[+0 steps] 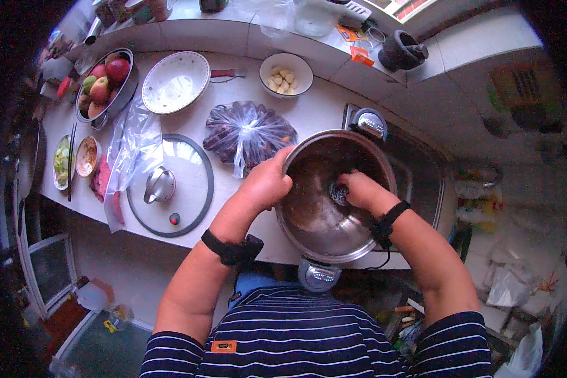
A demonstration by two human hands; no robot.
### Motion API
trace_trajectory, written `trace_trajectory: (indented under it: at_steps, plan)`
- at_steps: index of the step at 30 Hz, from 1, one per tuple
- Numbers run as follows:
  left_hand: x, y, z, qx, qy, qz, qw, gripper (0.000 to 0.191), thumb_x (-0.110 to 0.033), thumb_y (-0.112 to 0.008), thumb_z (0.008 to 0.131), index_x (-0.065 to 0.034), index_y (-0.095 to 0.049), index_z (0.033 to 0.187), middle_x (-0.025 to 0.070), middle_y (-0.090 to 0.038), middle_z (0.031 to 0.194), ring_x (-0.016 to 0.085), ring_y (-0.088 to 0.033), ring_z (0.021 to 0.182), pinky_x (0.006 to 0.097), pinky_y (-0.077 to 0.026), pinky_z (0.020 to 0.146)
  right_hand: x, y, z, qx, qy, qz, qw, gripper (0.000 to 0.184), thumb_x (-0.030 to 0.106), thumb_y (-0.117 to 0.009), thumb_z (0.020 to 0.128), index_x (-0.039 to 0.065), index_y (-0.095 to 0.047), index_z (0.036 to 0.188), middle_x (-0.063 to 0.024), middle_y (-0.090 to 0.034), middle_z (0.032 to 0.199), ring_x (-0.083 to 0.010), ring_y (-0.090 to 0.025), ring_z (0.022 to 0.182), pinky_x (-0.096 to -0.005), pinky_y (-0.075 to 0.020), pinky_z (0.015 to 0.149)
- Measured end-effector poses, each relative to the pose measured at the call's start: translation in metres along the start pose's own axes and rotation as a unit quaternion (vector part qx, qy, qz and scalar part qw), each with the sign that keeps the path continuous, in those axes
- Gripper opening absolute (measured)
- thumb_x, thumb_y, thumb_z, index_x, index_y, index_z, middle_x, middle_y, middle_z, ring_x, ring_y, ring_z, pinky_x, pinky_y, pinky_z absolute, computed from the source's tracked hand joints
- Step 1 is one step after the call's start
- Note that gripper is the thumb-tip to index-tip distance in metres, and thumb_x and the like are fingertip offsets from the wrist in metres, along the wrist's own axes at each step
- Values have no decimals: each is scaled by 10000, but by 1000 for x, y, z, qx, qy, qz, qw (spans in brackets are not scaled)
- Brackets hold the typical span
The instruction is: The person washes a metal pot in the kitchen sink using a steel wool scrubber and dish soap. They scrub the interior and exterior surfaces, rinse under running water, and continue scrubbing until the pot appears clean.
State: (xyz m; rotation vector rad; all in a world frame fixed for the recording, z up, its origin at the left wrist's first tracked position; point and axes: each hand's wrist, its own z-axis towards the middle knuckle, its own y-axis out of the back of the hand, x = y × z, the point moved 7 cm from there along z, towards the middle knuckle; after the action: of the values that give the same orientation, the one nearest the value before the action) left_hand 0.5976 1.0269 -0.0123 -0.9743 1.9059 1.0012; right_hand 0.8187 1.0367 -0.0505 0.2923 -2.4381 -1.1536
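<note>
A large stainless steel pot (312, 236) with two metal side handles stands tilted at the counter's edge by the sink. My left hand (267, 182) grips its rim on the left side. Inside the pot, my right hand (361, 189) holds a steel wool scourer (339, 193) against the inner wall; brownish residue shows on the metal. Left of the pot lies a glass lid (189, 189) with a grey rim and a metal knob. A knotted clear plastic bag (250, 132) of dark food sits just behind my left hand.
Behind are a white bowl (286, 75) of peeled garlic cloves, an empty patterned dish (175, 85) and a pan of fruit (106, 85). Chopsticks (71, 160) rest over a small dish at left. A stone mortar (399, 49) stands on the ledge. The sink (420, 189) lies right of the pot.
</note>
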Motion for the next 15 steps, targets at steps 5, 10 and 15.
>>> trace_trajectory:
  at_steps: [5, 10, 15]
  plan:
    - [1, 1, 3, -32, -52, 20, 998, 608, -70, -506, 751, -126, -409, 1349, 294, -609, 1029, 431, -595, 972, 463, -470, 862, 26, -22, -10, 83, 42, -50, 994, 436, 146, -697, 690, 104, -664, 1123, -267, -542, 1120, -416, -543, 1027, -416, -445, 942]
    - [1, 0, 4, -23, -35, 12, 999, 605, -75, -496, 747, -131, -420, 1344, 294, -608, 1037, 437, -583, 994, 469, -454, 883, 33, -13, -4, 53, 0, 26, 998, 280, 127, -608, 792, 61, -670, 1057, -268, -575, 1077, -405, -591, 968, -421, -464, 874]
    - [4, -1, 3, -16, -21, -13, 1000, 600, -73, -497, 747, -132, -426, 1339, 285, -617, 1014, 434, -586, 980, 479, -452, 879, -1, 9, 19, -60, -180, 194, 963, 264, 126, -488, 880, -24, -643, 1032, -201, -644, 1082, -290, -601, 1026, -428, -461, 868]
